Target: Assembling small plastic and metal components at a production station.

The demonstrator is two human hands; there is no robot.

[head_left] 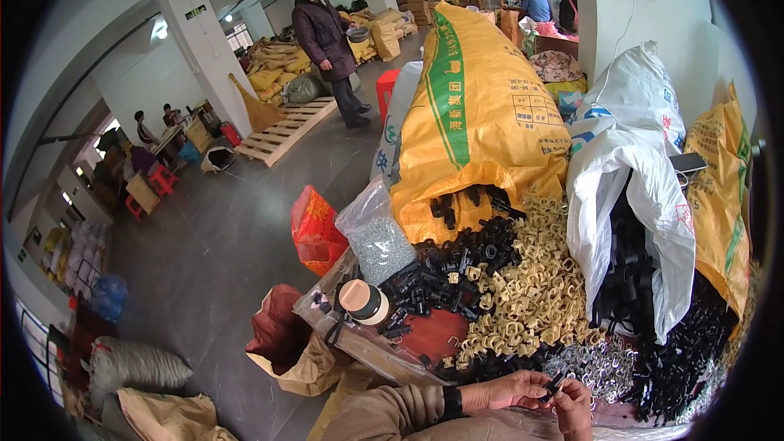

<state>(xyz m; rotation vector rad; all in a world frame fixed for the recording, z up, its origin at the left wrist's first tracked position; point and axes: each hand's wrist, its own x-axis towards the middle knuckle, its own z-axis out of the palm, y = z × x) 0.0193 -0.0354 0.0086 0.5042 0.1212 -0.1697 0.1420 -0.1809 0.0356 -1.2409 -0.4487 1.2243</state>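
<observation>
Upper centre, a sack [495, 118] is showing yellow with a green stripe; lower right, loose clips [535, 290] are showing gold, the held piece [554, 385] looking black.

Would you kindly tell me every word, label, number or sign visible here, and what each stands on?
I don't copy printed wording, but here is where it stands:
Large yellow sack: characters on a green band, a printed table beside it.
Rear white sack: blue and red print.
Right-hand yellow sack: dark print.
Green pillar sign: too small to read.
</observation>
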